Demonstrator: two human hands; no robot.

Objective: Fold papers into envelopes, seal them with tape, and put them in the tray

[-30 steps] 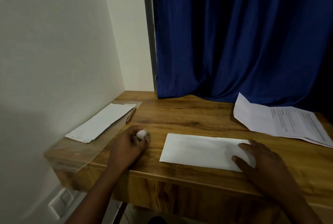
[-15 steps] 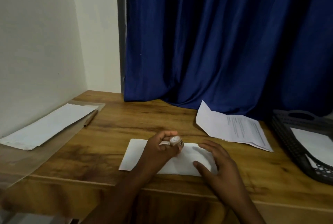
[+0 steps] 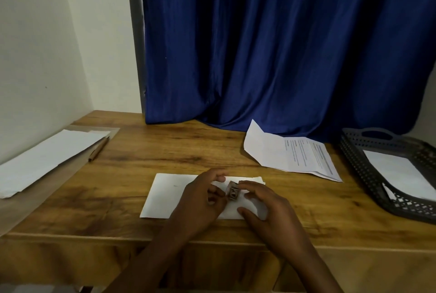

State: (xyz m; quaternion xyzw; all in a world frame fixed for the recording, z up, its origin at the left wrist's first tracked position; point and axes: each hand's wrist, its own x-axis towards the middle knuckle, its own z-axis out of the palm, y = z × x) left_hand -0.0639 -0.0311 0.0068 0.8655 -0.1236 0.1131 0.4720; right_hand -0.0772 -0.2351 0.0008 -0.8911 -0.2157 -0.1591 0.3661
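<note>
A white envelope (image 3: 165,196) lies flat near the wooden desk's front edge. My left hand (image 3: 200,200) rests over its middle and pinches a small tape roll (image 3: 233,192) between thumb and fingers. My right hand (image 3: 264,212) lies on the envelope's right end, its fingertips touching the roll from the right. A printed sheet (image 3: 295,153), partly folded, lies behind to the right. The dark perforated tray (image 3: 368,174) stands at the right edge with a white envelope (image 3: 398,170) inside.
A clear plastic sleeve holding white envelopes (image 3: 47,158) lies at the far left, a pencil (image 3: 99,148) beside it. A blue curtain (image 3: 271,45) hangs behind the desk (image 3: 188,146). A white wall (image 3: 35,56) closes the left side.
My left hand carried the tape roll from the desk's left side to over the envelope. My right hand's fingers have come up to the roll. The view has swung right, showing the tray.
</note>
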